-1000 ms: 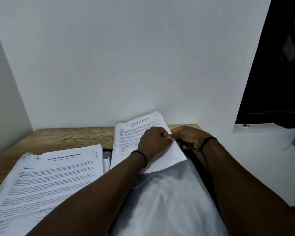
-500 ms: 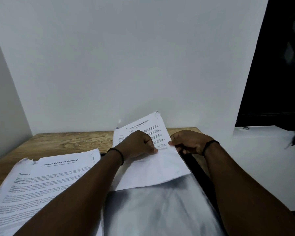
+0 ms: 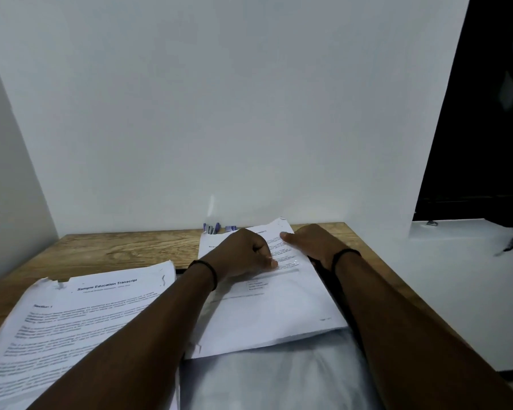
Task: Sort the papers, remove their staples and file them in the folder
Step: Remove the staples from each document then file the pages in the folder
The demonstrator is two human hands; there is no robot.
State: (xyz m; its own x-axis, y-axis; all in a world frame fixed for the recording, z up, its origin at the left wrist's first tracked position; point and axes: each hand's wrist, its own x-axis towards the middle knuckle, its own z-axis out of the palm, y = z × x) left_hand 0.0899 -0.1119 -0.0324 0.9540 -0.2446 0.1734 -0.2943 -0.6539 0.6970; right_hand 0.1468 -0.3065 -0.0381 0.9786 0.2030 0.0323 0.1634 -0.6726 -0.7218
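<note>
Papers point(image 3: 267, 315) lie under both hands, long axis running away from the person: left hand point(image 3: 243, 255) curled, pressing the sheet; right hand point(image 3: 311, 244) flat at its right edge.

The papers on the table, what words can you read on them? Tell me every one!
"Sample Education Transcript": bold title on the left paper stack.
"Section 1": heading on the same stack, only roughly readable.
The small lines on that stack: too blurred to read.
The sheet under both hands: text too small and blurred to read.
</note>
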